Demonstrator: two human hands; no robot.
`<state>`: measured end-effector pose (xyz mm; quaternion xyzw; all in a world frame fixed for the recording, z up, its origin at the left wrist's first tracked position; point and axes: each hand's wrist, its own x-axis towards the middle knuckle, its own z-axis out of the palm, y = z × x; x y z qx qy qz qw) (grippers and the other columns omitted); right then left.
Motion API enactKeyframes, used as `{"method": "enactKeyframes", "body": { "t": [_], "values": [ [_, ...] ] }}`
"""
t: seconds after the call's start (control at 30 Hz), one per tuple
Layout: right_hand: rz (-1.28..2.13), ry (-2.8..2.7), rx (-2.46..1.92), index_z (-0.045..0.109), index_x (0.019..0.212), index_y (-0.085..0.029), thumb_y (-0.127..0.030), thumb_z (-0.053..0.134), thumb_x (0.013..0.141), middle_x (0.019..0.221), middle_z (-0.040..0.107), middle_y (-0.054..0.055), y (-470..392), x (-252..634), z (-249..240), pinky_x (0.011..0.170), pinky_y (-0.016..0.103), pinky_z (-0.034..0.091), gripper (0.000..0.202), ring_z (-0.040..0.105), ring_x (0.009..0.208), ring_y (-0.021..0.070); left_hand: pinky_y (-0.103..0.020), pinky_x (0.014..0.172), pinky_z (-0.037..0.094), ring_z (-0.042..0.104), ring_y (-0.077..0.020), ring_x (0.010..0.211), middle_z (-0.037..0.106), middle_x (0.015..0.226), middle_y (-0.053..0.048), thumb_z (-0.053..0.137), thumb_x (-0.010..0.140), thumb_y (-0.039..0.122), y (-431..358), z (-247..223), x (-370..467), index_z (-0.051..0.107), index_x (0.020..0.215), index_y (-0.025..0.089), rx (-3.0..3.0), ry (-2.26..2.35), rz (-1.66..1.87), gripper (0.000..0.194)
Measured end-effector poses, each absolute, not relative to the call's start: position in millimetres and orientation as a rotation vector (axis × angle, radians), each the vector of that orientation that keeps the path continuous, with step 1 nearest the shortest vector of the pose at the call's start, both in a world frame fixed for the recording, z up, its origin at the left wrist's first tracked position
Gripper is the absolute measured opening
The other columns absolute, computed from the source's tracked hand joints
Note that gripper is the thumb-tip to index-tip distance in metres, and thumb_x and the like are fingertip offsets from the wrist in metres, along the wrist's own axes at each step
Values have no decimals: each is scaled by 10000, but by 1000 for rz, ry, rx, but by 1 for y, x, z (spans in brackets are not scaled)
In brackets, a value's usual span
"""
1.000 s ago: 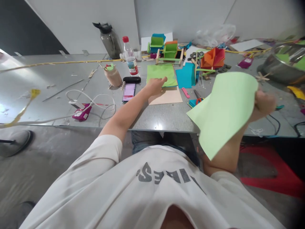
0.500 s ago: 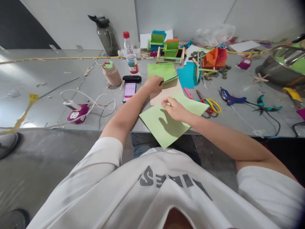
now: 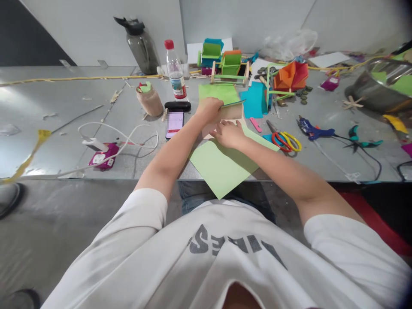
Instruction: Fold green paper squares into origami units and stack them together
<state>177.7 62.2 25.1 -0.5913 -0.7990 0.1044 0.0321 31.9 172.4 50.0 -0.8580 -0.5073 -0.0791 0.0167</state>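
Observation:
My left hand (image 3: 210,110) is closed on a thin, dark blue-green straight-edged strip (image 3: 234,103), which juts out to the right; what kind of thing it is I cannot tell. Just below the strip shows a beige sheet (image 3: 232,112). My right hand (image 3: 229,134) lies palm down with its fingers spread on the beige surface. Under my right wrist a pale green paper sheet (image 3: 220,168) is turned cornerwise, one corner hanging past the table edge. Behind my left hand lies a brighter green sheet (image 3: 219,91).
Scissors (image 3: 286,141), a pink cutter (image 3: 255,124) and a blue glue gun (image 3: 313,130) lie on the right. Left of my arm are a phone (image 3: 174,123), a bottle (image 3: 176,79) and a corded purple power adapter (image 3: 104,157). Small paper-and-stick models (image 3: 231,64) stand behind.
My right hand has moved forward and left, from above the pale green sheet down onto the beige sheet, its fingers now spread. The left hand's strip has shifted slightly, showing more beige beneath it.

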Motion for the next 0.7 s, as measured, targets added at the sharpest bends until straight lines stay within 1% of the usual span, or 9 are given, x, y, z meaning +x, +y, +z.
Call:
{"method": "enactKeyframes", "body": {
  "t": [0.07,0.1,0.17,0.23,0.3,0.4,0.57,0.7],
  "values": [
    [289,-2426,-1831,694,1749,-97,-628,459,1263,1864,642,314,61,179,26,1523,775,273,757,568,1756,526,-504,1176,587,803,-396,1406,882,1498,-239,476,1158,171,171,50,34,916,1463,131,-2679,-1534,-168,537],
    [271,-2411,-1830,698,1741,-94,-618,491,1253,1838,662,317,61,181,25,1516,766,291,745,579,1743,528,-498,1174,588,803,-394,1409,879,1507,-237,485,1158,169,171,49,34,920,1461,137,-2691,-1510,-130,531],
    [258,-2395,-1828,662,1777,-86,-602,506,1246,1887,608,318,63,183,22,1522,764,282,756,531,1782,529,-483,1165,593,805,-394,1419,879,1517,-233,534,1153,182,170,48,35,927,1456,146,-2719,-1462,-57,498],
    [284,-2401,-1830,592,1843,-86,-611,465,1258,1965,514,312,66,185,17,1538,766,253,796,448,1845,520,-473,1160,597,806,-404,1432,874,1523,-242,565,1161,208,168,47,35,924,1463,133,-2732,-1423,-6,475],
    [326,-2413,-1836,550,1880,-90,-637,409,1270,1997,466,311,71,185,12,1542,772,243,832,387,1884,513,-469,1161,599,809,-407,1435,871,1523,-254,560,1181,230,165,48,35,918,1469,116,-2729,-1417,0,474],
    [358,-2401,-1850,530,1904,-80,-668,384,1268,2005,445,322,80,184,8,1545,782,235,878,345,1908,523,-477,1171,601,796,-404,1453,856,1538,-269,517,1198,209,162,49,36,903,1490,98,-2721,-1418,-2,496],
    [391,-2377,-1876,411,1980,-64,-657,303,1273,2048,380,315,95,185,3,1565,798,162,929,297,1934,532,-495,1180,588,755,-408,1487,835,1536,-285,481,1179,137,160,46,39,887,1494,74,-2714,-1382,8,517],
    [389,-2380,-1862,422,1975,-64,-709,322,1261,2049,375,320,102,190,1,1563,801,169,968,309,1926,548,-523,1175,595,764,-419,1453,846,1498,-292,494,1168,131,162,42,38,909,1457,83,-2717,-1368,-44,507]
  ]
}}
